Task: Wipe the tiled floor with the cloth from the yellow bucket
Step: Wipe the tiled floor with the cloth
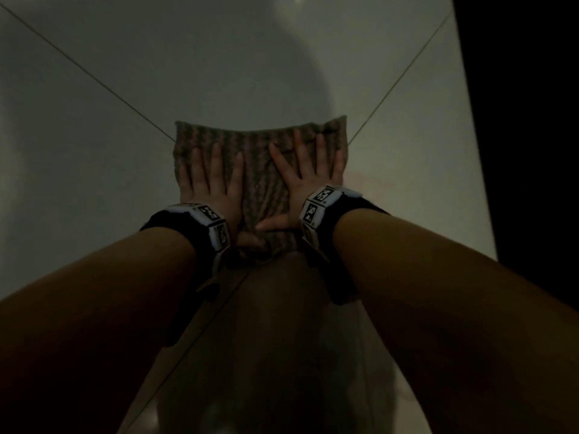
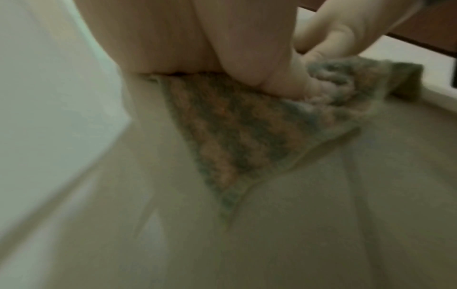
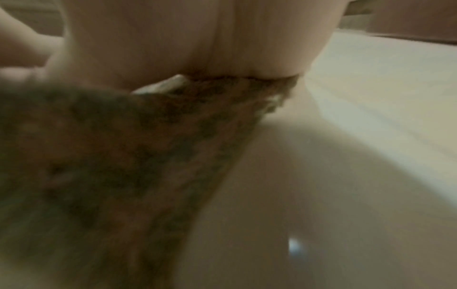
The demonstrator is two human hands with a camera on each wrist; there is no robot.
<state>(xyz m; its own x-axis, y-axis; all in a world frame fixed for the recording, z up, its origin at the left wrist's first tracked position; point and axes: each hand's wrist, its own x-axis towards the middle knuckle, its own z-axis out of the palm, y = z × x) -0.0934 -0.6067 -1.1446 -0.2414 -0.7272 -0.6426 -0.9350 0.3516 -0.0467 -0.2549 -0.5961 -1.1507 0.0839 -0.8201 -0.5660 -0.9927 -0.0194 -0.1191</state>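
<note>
A striped, greenish-brown cloth [image 1: 260, 170] lies spread flat on the pale tiled floor [image 1: 94, 136] in the head view. My left hand [image 1: 213, 183] presses flat on the cloth's left half with fingers straight and spread. On the right half my right hand [image 1: 310, 173] presses flat, fingers spread, thumb stretched toward the left. Both wrist views show the cloth [image 2: 247, 133] [image 3: 123, 156] close up under each palm, blurred. In the left wrist view, the right hand's thumb [image 2: 309, 78] rests on a bunched fold. The yellow bucket is not in view.
Grout lines [image 1: 94, 76] cross the floor diagonally and meet under the cloth. A dark vertical surface [image 1: 526, 120] borders the floor on the right. In the left wrist view a brown wooden edge [image 2: 420, 29] runs along the far side. The scene is dim.
</note>
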